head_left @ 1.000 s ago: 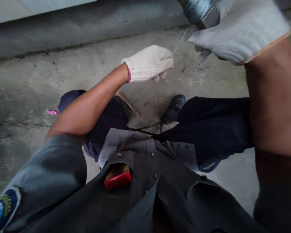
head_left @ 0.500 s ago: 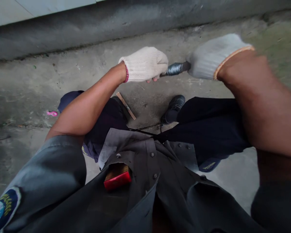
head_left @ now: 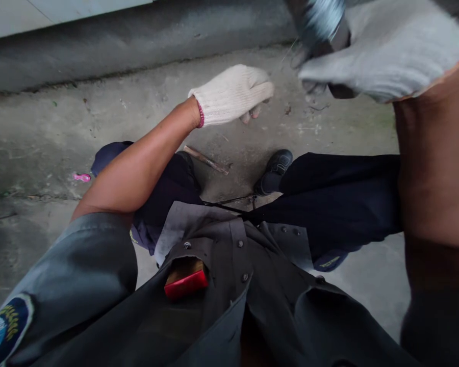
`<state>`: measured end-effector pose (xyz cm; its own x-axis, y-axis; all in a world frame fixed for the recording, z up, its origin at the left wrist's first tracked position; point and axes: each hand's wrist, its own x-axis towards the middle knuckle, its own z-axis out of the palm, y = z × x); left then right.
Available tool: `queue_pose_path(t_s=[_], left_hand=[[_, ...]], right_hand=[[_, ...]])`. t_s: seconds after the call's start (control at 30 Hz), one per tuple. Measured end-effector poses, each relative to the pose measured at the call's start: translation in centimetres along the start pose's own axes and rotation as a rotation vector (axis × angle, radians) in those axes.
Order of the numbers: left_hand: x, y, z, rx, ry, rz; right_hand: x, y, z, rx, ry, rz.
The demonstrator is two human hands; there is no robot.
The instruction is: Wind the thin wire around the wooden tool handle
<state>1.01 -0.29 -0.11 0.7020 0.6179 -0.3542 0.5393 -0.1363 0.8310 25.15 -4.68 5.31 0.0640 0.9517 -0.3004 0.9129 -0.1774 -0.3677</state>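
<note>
Both my hands wear white knit gloves. My left hand (head_left: 231,94) is a fist out in front of me above the concrete floor, pinching a thin wire that is barely visible and runs up to the right. My right hand (head_left: 378,51) is raised close to the camera at the top right, blurred, gripping a wire spool (head_left: 320,20) wound with grey wire on a dark stick. The two hands are apart.
I sit over a concrete floor (head_left: 61,137) with a raised kerb (head_left: 137,41) along the back. My dark trousers and a black shoe (head_left: 274,171) lie below the hands. A rusty rod (head_left: 206,160) rests on the floor. A red box (head_left: 186,281) sticks from my shirt pocket.
My right hand has swung the spool up and away from the left hand, after meeting it half a second ago. The left hand has risen slightly. The rod on the floor has turned.
</note>
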Motion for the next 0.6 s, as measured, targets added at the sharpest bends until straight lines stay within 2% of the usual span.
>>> queue_pose_path(t_s=[0.1, 0.23, 0.37, 0.53, 0.6], left_hand=[[0.0, 0.1, 0.5, 0.066, -0.006, -0.02], [-0.3, 0.7, 1.1, 0.168, -0.031, -0.002], [-0.3, 1.0, 1.1, 0.226, -0.036, -0.004], [-0.4, 0.9, 0.2, 0.272, -0.049, -0.069], [-0.6, 0.9, -0.3, 0.189, -0.023, -0.117]], right_hand=[[0.4, -0.8, -0.1, -0.113, 0.11, 0.006], [2.0, -0.6, 1.5, -0.448, 0.134, 0.032], [1.9, -1.0, 3.5, -0.576, -0.001, 0.1], [0.7, -1.7, 4.6, -0.568, -0.157, 0.023], [0.4, -1.3, 4.5, -0.539, -0.232, -0.005]])
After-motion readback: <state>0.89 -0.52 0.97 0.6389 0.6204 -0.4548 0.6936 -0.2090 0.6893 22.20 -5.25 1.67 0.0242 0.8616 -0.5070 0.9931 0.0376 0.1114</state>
